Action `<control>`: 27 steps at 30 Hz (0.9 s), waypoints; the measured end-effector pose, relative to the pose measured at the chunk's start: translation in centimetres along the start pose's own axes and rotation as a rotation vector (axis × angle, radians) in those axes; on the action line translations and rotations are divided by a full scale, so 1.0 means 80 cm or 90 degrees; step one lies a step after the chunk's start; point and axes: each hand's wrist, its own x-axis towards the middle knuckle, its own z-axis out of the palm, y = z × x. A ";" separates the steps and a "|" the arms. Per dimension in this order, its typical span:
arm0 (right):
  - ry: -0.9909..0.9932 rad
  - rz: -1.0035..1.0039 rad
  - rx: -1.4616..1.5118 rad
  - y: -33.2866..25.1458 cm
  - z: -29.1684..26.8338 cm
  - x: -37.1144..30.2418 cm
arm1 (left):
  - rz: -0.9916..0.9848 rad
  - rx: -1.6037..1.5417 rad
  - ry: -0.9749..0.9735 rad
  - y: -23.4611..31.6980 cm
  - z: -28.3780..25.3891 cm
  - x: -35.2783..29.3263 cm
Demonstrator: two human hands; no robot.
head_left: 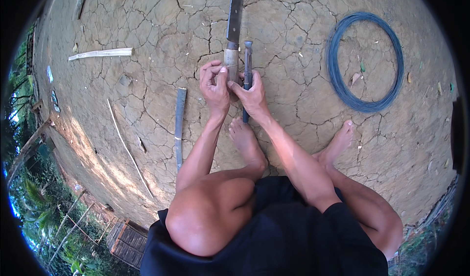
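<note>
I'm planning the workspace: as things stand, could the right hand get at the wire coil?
Probably, by stretching: only cracked ground shows between the right hand and the wire coil. Gripping it likely means freeing that hand of the dark metal tool first.

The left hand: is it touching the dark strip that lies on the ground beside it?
Apart. The head view shows it plainly: cracked ground lies visible between the left hand and the dark strip.

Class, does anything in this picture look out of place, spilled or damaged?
Yes, the ground looks damaged: a web of cracks breaks its surface, including around the long-bladed knife. Nothing looks spilled, and the wire coil lies in a tidy ring.
</note>
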 end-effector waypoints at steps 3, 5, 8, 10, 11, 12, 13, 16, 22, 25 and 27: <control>0.001 -0.020 -0.034 -0.005 -0.001 0.000 | -0.063 0.016 0.016 0.013 -0.012 0.009; -0.012 -0.001 -0.041 -0.009 -0.002 0.000 | -0.080 0.028 0.015 0.019 -0.018 0.013; -0.029 0.028 -0.044 -0.015 -0.002 -0.001 | -0.063 0.019 0.004 0.018 -0.021 0.015; -0.031 0.024 -0.040 -0.012 -0.003 0.000 | -0.083 0.002 0.011 0.020 -0.020 0.014; -0.029 0.010 -0.037 -0.008 -0.002 0.000 | -0.094 -0.007 0.014 0.022 -0.018 0.014; -0.026 -0.004 -0.035 -0.005 -0.002 0.001 | -0.101 -0.013 0.005 0.022 -0.017 0.013; -0.025 -0.003 -0.036 -0.005 -0.002 0.001 | -0.108 -0.018 -0.002 0.022 -0.020 0.013; -0.022 -0.001 -0.042 -0.006 -0.002 0.000 | -0.152 -0.092 0.004 0.022 -0.020 0.015; -0.003 0.000 -0.046 -0.003 0.003 0.002 | -0.189 -0.226 -0.013 0.011 -0.020 0.023; -0.005 0.001 -0.052 -0.005 0.002 0.002 | -0.203 -0.220 -0.008 0.018 -0.019 0.026; -0.013 0.015 -0.059 -0.009 -0.001 0.003 | -0.203 -0.206 -0.008 0.020 -0.020 0.030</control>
